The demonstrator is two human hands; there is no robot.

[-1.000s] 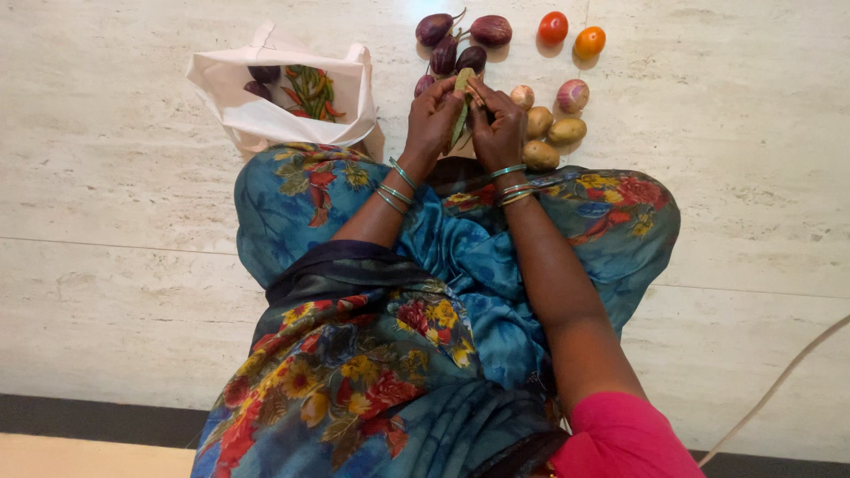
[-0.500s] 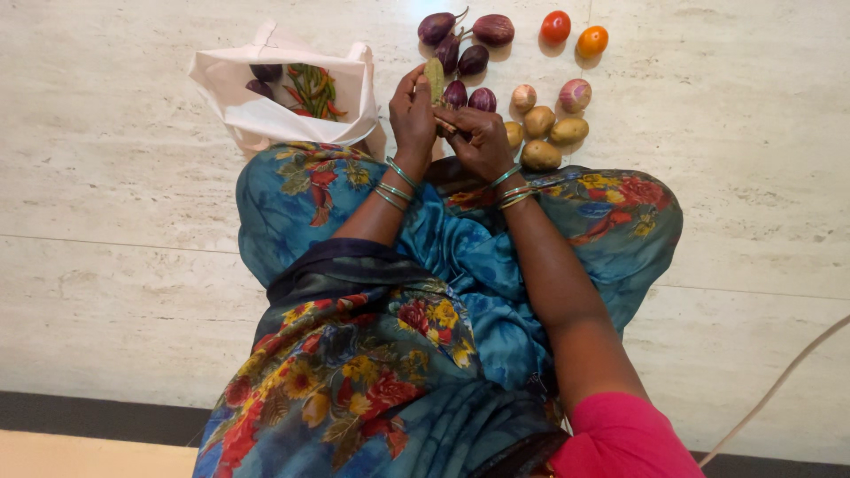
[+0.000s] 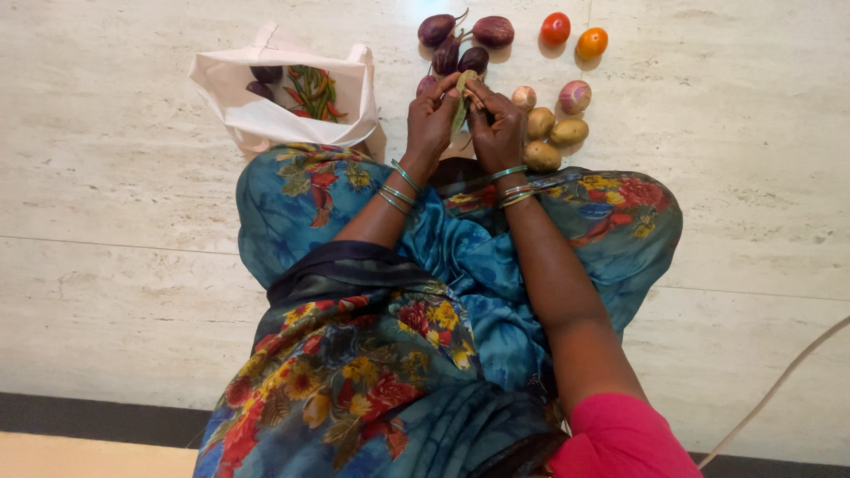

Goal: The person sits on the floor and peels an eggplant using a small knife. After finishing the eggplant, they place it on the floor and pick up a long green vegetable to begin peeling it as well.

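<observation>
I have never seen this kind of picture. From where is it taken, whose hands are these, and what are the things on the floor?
The camera sits on a person's head and looks down, so you see their own lap, arms and hands. No machine is here. The left hand and the right hand together hold one long green vegetable. On the pale stone floor lie small purple eggplants, two tomatoes, some potatoes and two onions. At the left stands an open white cloth bag with more eggplants and some green and red chillies inside.
</observation>
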